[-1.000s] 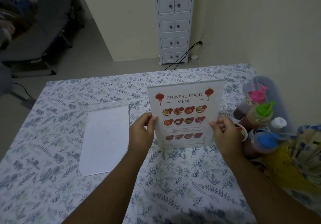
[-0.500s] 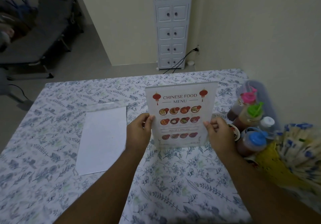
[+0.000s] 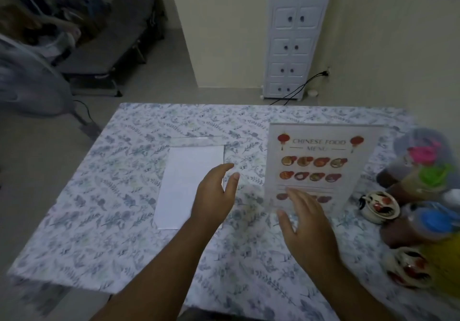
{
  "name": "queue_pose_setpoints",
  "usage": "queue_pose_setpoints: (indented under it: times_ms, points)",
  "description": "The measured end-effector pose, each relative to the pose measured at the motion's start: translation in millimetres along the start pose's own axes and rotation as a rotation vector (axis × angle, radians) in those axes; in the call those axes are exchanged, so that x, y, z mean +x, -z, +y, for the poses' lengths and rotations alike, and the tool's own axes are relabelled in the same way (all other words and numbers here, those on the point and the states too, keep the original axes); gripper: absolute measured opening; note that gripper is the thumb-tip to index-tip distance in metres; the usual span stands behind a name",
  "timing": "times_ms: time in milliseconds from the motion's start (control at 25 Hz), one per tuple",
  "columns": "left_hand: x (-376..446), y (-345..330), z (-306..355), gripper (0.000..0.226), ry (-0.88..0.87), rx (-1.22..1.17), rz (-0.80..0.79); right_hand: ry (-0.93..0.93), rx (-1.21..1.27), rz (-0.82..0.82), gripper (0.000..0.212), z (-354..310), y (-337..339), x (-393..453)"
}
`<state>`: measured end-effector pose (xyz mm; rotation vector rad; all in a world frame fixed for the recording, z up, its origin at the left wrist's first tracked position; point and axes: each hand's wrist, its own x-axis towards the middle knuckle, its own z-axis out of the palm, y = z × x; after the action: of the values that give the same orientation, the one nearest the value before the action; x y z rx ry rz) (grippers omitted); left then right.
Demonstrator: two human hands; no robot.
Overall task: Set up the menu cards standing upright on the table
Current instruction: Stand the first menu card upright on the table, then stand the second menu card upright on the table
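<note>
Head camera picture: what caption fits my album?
Both open hands, left hand and right hand, beside the upright Chinese food menu.

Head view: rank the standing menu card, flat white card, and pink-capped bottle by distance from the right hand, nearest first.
1. Standing menu card, directly ahead of the right hand.
2. Flat white card, to the left, under the left hand.
3. Pink-capped bottle, far right.

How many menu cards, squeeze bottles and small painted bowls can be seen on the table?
Menu cards: 2, one upright, one lying flat
Squeeze bottles: 3 with clear caps, pink, green, blue
Painted bowls: 2
Total: 7
</note>
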<state>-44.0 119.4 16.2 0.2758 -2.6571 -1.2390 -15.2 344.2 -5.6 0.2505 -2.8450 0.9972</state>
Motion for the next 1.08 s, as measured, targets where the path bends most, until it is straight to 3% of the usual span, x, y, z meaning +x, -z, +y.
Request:
queue_pose_setpoints:
  times_ms: [120,240,400,520,640,720,840,960,1080]
  points:
    - [-6.5,38.8,-48.5,0.055,0.089,0.161,-0.046,0.108,-0.117,-0.268,0.062,-43.5,-48.6,13.4]
    - [-4.4,70.1,-103.7,0.065,0.147,0.355,-0.130,0.161,-0.289,-0.400,0.068,-74.9,-95.8,35.5]
    - [7.4,95.1,-167.5,0.076,0.221,0.587,-0.297,0.050,-0.485,-0.499,0.075,-95.7,-146.4,57.9]
    - [10.2,101.1,-201.4,0.084,0.281,0.631,-0.441,-0.081,-0.564,-0.551,0.085,-104.1,-175.9,54.8]
    - [8.6,102.2,-216.0,0.081,0.301,0.428,-0.404,-0.364,-0.315,-0.378,0.082,-121.9,-198.0,51.4]
    - [15.6,104.0,-217.1,0.065,0.392,0.239,-0.317,-0.655,-0.019,-0.209,0.061,-133.0,-207.4,59.2]
    - [32.4,109.4,-209.5,0.047,0.620,0.027,-0.213,-0.952,0.454,-0.144,0.032,-136.3,-204.0,70.4]
    - [47.6,127.7,-209.5,0.026,0.742,-0.294,-0.155,-0.965,0.716,-0.231,0.029,-135.1,-184.2,71.9]
    - [55.6,160.2,-197.9,0.032,0.714,-0.420,-0.177,-0.872,0.960,-0.245,0.032,-132.6,-155.2,72.7]
